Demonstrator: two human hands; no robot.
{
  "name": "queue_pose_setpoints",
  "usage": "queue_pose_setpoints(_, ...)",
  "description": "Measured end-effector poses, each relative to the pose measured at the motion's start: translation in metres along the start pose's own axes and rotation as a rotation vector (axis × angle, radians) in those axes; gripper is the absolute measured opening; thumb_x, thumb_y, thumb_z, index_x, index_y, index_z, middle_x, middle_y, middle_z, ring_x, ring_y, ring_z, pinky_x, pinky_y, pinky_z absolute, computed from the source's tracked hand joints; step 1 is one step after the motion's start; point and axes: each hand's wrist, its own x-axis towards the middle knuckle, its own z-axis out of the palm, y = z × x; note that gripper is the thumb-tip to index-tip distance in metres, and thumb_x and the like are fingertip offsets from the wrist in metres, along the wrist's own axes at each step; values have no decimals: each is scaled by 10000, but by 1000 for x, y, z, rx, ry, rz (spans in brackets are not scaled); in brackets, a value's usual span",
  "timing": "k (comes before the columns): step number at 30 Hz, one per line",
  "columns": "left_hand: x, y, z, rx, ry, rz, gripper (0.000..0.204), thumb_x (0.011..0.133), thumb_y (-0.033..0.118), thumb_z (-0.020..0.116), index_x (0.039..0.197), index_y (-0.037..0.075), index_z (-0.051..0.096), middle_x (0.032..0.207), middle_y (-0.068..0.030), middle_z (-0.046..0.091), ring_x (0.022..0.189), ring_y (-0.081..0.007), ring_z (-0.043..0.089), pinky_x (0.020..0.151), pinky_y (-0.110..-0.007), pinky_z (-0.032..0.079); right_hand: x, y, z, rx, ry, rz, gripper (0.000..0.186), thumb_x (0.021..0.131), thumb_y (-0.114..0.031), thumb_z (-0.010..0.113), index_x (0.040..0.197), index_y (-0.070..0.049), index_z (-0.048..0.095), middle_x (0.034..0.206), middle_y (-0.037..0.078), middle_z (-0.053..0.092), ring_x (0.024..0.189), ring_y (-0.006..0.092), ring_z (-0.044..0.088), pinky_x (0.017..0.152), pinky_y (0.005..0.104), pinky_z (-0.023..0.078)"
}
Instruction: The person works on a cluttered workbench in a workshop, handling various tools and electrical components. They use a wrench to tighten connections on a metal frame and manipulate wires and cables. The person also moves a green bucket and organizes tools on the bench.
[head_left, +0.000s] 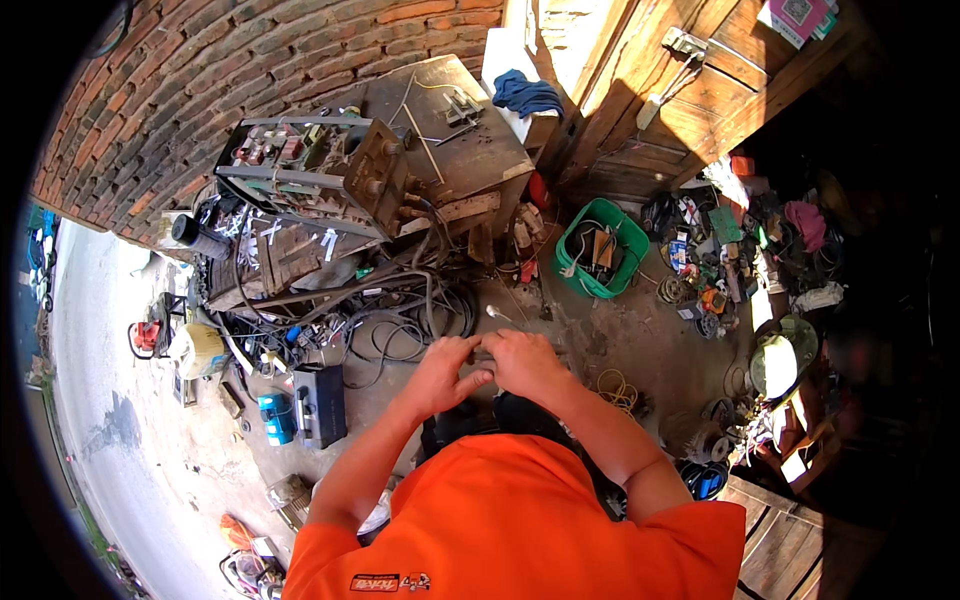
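My left hand and my right hand meet in front of my chest, fingertips pressed together around something very small that I cannot make out. Both forearms rise from an orange shirt at the bottom of the view. The hands hover above a dirt floor, close to a tangle of black cables. A small metal piece lies on the ground just beyond my fingers.
A dismantled machine leans on a worn wooden workbench by a brick wall. A green basket of tools stands to the right, with scattered parts and tins beyond. A dark box and blue motor lie left.
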Motion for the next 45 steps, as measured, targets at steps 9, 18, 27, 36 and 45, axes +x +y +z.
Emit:
queue_pose_setpoints(9, -27, -28, -81, 153, 200, -184, 369, 657, 265, 809, 640, -10, 565, 562, -104, 492, 509, -232, 442, 483, -336, 350, 8, 115, 31, 244, 484, 35, 90, 784, -137, 637, 834, -75, 596, 798, 116, 623, 772, 331, 596, 683, 437, 457)
queue_pose_setpoints(18, -101, -67, -107, 102, 210, -463, 358, 698, 286, 783, 737, -33, 624, 600, -111, 535, 554, -186, 481, 530, -320, 398, -40, 242, 54, -150, 488, 436, 293, 901, -262, 549, 773, -6, 614, 789, 181, 574, 779, 390, 543, 672, 492, 420)
queue_pose_setpoints(27, -190, -157, -55, 689, 578, -554, 150, 761, 186, 647, 896, 123, 639, 867, -76, 616, 900, -286, 548, 815, -428, 381, -43, 185, -130, -336, 686, 578, 500, 965, -364, 402, 703, 25, 576, 655, 246, 556, 651, 432, 536, 599, 508, 387)
queue_pose_setpoints(36, -338, -258, -54, 315, 1525, -1303, 411, 877, 380, 537, 1029, 12, 637, 1030, -265, 618, 912, -354, 620, 744, -432, 490, -109, 221, -331, -504, 989, 749, 462, 945, -362, 431, 895, 57, 619, 847, 289, 602, 796, 446, 582, 687, 471, 443)
queue_pose_setpoints(45, -238, -9, -314, 304, 1450, -448, 241, 933, 288, 550, 862, 59, 557, 653, 49, 418, 544, -48, 366, 476, -210, 308, -53, 257, -292, -559, 697, 929, 471, 923, -358, 451, 860, 81, 609, 814, 303, 587, 835, 455, 583, 673, 475, 423)
